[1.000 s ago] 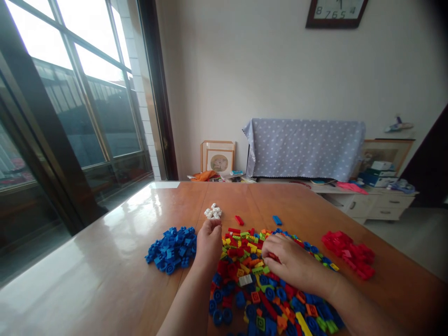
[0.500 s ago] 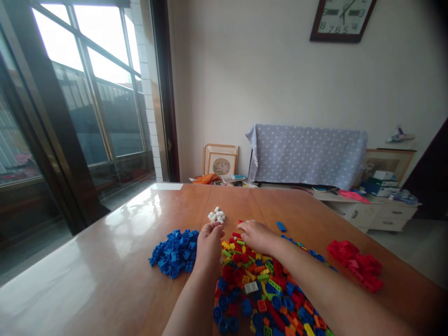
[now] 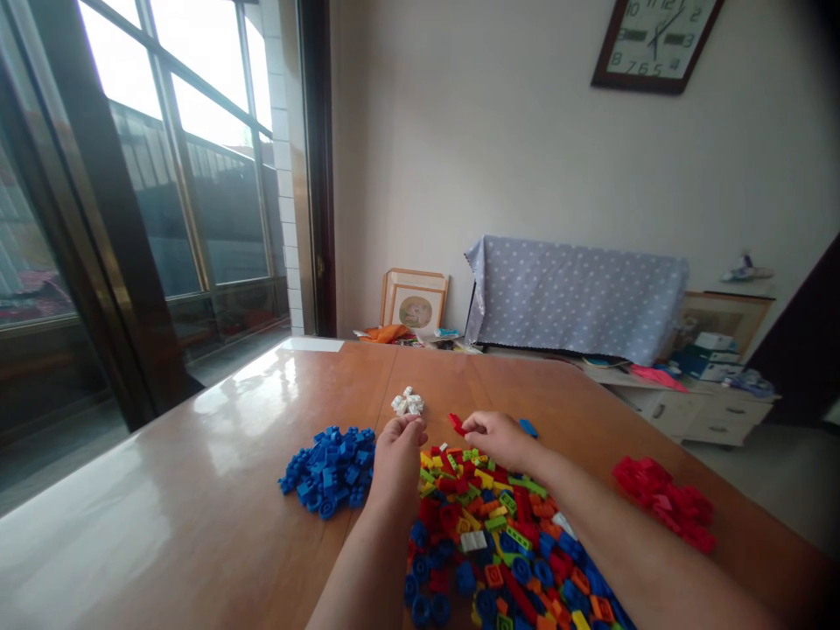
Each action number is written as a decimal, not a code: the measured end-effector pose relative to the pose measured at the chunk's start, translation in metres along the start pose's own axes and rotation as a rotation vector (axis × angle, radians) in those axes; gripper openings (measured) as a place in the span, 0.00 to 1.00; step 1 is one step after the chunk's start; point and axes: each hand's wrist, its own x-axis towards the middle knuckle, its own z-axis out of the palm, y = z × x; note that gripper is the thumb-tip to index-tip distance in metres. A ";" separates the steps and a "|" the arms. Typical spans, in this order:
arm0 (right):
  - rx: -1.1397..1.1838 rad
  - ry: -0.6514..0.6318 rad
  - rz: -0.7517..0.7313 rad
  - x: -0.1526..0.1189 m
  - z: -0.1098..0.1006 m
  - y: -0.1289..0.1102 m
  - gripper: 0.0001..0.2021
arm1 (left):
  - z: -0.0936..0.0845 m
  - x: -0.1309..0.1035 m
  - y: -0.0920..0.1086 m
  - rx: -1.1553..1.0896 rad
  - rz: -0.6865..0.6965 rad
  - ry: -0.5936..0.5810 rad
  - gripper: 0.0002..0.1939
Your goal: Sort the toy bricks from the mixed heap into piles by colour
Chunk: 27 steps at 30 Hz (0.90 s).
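Note:
My right hand (image 3: pixel 500 437) is closed in a pinch at the far edge of the mixed pile of toy bricks (image 3: pixel 489 523), with a red toy brick (image 3: pixel 458 424) at its fingertips. My left hand (image 3: pixel 399 444) is closed too, thumb against fingers, between the blue brick pile (image 3: pixel 332 471) and the mixed pile. Whatever it may hold is hidden. Just beyond its fingertips sits a small heap of white bricks (image 3: pixel 408 402).
A pile of red bricks (image 3: pixel 664 503) lies on the wooden table (image 3: pixel 216 525) at the right. One blue brick (image 3: pixel 528 428) lies alone past my right wrist. A white sheet (image 3: pixel 313 345) rests at the table's far left corner.
The right hand has shifted slightly right, and more of the red brick shows at its fingertips. My left hand has barely moved. The view has tilted a little.

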 end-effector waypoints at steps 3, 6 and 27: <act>0.040 0.114 0.092 0.001 -0.022 0.027 0.13 | 0.000 0.002 -0.002 0.014 -0.007 -0.006 0.17; 0.028 0.235 0.227 -0.001 -0.046 0.059 0.13 | 0.000 0.004 -0.004 0.034 -0.023 -0.019 0.16; -0.097 0.196 0.458 -0.011 -0.064 0.096 0.13 | 0.003 -0.001 -0.003 0.099 -0.030 -0.057 0.20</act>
